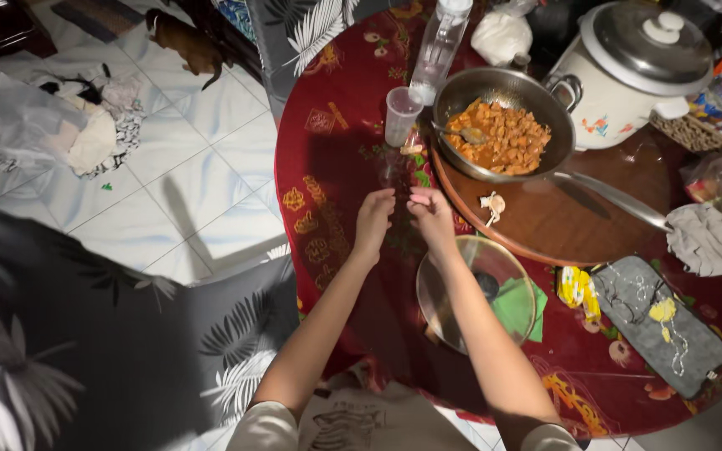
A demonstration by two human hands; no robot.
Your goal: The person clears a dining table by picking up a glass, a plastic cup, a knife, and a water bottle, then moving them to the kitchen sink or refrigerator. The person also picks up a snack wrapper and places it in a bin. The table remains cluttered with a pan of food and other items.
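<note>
- Red patterned tablecloth (336, 192) spreads under both hands, which hover close together over it.
- Left hand (373, 221) has its fingers curled; whether it pinches anything, I cannot tell.
- Right hand (432, 217) sits just beside it, fingers bunched, its grip unclear too.
- Clear plastic cup (400, 115) stands beyond the fingertips, near the metal pan (536, 100) of orange food.
- Glass lid (470, 292) lies under the right forearm.
</note>
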